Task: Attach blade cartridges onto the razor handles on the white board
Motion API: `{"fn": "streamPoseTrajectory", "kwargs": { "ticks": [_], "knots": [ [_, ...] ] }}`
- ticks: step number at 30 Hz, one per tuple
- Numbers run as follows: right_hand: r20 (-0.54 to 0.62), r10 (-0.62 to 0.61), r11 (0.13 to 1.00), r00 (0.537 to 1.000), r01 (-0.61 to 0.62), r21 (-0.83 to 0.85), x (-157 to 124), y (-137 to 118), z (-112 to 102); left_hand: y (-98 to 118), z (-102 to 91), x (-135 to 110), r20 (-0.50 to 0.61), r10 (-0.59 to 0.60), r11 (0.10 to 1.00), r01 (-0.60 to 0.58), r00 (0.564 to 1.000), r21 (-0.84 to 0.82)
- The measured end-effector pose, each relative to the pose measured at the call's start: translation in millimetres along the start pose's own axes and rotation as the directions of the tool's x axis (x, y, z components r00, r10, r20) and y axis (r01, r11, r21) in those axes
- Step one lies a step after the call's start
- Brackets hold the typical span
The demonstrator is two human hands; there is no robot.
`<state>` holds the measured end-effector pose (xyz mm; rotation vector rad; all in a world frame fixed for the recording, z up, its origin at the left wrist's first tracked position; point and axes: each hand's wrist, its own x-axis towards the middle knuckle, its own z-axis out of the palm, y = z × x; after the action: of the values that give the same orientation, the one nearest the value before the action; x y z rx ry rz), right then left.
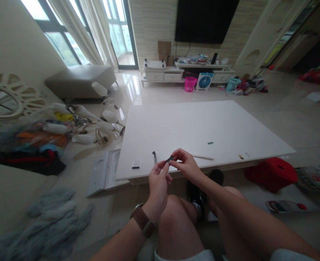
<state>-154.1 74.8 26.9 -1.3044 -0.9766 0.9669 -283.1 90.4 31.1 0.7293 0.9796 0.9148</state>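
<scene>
My left hand (158, 181) and my right hand (185, 164) meet over the near edge of a low white table (198, 123). Both pinch a small dark green piece (169, 158) between their fingertips, one at each end. A brown watch strap sits on my left wrist. On the table close to the hands lie a small black-and-white block (135, 164), a thin dark tool (155, 156) and a pale stick (202, 157). Another small green piece (210, 143) lies farther right.
A red stool (271, 173) stands right of the table. A chandelier with white shades (95, 123) and a heap of coloured things lie on the floor at left. A grey fluffy mat (48, 221) is near left. TV cabinet, pink bucket (189, 83) at back.
</scene>
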Motion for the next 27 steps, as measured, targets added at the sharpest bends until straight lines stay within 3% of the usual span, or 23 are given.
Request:
{"fn": "streamPoseTrajectory", "kwargs": {
  "ticks": [3, 7, 15, 18, 27],
  "knots": [
    [0.003, -0.029, 0.998, 1.000, 0.029, -0.063, -0.6, -2.5, 1.2, 1.3, -0.1, 0.1, -0.026, 0.004, 1.000, -0.004, 1.000, 0.006],
    [0.058, -0.117, 0.956, 0.991, 0.128, -0.264, -3.2, -6.4, -1.7, 1.4, -0.5, -0.5, -0.017, 0.008, 1.000, -0.008, 1.000, 0.018],
    [0.294, -0.327, 0.734, 0.898, 0.437, -0.519, -1.2, -8.2, -13.6, -1.7, -3.1, 0.8, -0.029, -0.011, 0.999, 0.013, 1.000, 0.043],
    [0.310, -0.342, 0.702, 0.887, 0.461, -0.544, -0.2, -7.0, -15.3, -1.8, -3.6, 0.5, -0.035, -0.016, 0.999, 0.017, 0.999, 0.031],
    [0.290, -0.338, 0.719, 0.895, 0.445, -0.534, -4.2, -12.5, -18.2, 0.8, -1.1, -0.9, -0.005, -0.026, 1.000, 0.026, 1.000, -0.003]
  ]
}}
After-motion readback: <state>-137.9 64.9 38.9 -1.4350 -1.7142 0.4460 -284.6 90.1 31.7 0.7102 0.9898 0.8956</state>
